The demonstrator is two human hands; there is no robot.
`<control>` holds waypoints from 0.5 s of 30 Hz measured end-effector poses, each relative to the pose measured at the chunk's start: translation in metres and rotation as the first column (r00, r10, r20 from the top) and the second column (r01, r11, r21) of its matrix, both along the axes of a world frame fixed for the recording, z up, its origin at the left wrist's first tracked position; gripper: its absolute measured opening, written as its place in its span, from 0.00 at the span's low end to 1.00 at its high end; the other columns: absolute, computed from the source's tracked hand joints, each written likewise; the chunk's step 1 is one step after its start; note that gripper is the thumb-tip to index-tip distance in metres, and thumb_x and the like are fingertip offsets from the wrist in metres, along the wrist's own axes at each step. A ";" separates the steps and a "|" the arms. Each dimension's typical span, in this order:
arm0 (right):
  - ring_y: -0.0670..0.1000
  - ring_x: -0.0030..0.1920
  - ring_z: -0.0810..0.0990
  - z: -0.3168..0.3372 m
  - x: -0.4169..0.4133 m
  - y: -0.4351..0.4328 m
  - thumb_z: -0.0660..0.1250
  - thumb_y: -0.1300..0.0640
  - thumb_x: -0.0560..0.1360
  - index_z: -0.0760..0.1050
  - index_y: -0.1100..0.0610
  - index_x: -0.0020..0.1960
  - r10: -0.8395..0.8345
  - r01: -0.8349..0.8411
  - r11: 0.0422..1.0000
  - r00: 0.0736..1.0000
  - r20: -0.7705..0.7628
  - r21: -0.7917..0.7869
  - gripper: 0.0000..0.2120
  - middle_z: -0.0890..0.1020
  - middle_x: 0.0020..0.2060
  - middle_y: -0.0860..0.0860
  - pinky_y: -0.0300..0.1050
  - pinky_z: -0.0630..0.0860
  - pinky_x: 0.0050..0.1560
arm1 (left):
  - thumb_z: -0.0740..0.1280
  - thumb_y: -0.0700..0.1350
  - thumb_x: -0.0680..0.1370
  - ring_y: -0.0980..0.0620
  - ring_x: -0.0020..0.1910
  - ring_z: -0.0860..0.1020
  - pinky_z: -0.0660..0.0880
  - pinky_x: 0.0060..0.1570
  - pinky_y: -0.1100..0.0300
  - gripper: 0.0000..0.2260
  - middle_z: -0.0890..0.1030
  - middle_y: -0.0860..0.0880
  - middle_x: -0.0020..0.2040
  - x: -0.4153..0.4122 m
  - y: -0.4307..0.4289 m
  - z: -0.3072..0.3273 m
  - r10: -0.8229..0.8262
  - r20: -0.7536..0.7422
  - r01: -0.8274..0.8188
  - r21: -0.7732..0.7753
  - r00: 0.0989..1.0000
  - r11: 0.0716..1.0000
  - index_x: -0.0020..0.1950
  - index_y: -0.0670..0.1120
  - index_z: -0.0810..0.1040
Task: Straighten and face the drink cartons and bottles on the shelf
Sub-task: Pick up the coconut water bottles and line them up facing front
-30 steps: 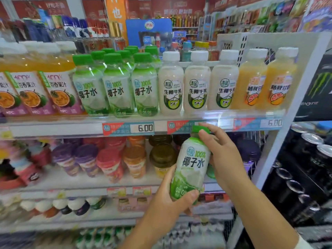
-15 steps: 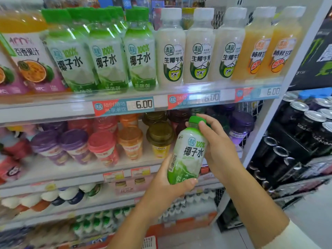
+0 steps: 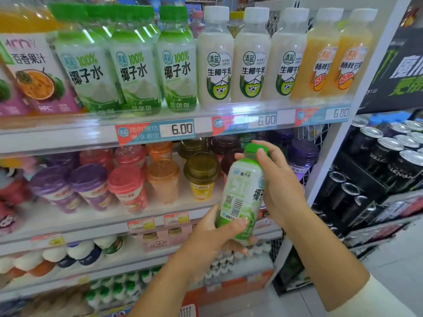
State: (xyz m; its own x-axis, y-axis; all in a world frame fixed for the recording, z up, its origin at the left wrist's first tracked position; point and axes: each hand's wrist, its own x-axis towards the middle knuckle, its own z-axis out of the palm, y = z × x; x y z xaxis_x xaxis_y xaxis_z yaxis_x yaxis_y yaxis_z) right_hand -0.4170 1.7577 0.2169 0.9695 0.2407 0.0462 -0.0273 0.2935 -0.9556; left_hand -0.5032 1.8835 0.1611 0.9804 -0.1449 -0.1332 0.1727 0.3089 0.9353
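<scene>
2 bare hands hold 1 clear plastic coconut-water bottle (image 3: 238,193) with a green cap (image 3: 254,148): the left hand (image 3: 212,236) curls round its base, the right hand (image 3: 281,188) wraps its upper part, a fingertip (image 3: 261,153) on the cap. The bottle is off the shelf, tilted slightly, barcode side facing the camera. Above it, on the white upper shelf (image 3: 68,136), 3 matching green-capped bottles (image 3: 176,65) stand beside 3 white-capped milky bottles (image 3: 251,60) and 2 orange juice bottles (image 3: 320,60).
</scene>
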 end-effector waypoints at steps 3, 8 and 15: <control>0.48 0.44 0.82 0.001 0.004 -0.002 0.67 0.53 0.78 0.76 0.44 0.57 -0.083 0.093 0.987 0.993 0.083 -0.128 0.09 0.82 0.48 0.51 0.45 0.81 0.44 | 0.74 0.47 0.74 0.60 0.49 0.82 0.78 0.43 0.64 0.22 0.82 0.61 0.51 0.004 -0.002 0.008 0.104 0.146 -0.146 0.317 0.984 0.937 0.60 0.65 0.69; 0.49 0.43 0.81 0.002 0.009 -0.008 0.65 0.56 0.79 0.77 0.47 0.59 -0.141 0.142 0.990 0.989 0.045 -0.021 0.10 0.81 0.48 0.51 0.47 0.79 0.39 | 0.76 0.54 0.71 0.66 0.52 0.79 0.77 0.47 0.68 0.31 0.79 0.63 0.58 0.008 -0.004 0.010 0.105 0.205 -0.179 0.388 0.973 0.904 0.68 0.66 0.63; 0.60 0.55 0.81 0.001 0.010 -0.017 0.58 0.58 0.81 0.73 0.52 0.65 0.071 -0.066 0.987 0.997 -0.027 0.148 0.14 0.83 0.54 0.59 0.60 0.78 0.55 | 0.76 0.48 0.69 0.50 0.53 0.83 0.80 0.46 0.58 0.23 0.84 0.52 0.56 0.011 -0.003 0.006 -0.007 0.045 0.004 0.079 0.999 0.997 0.62 0.55 0.75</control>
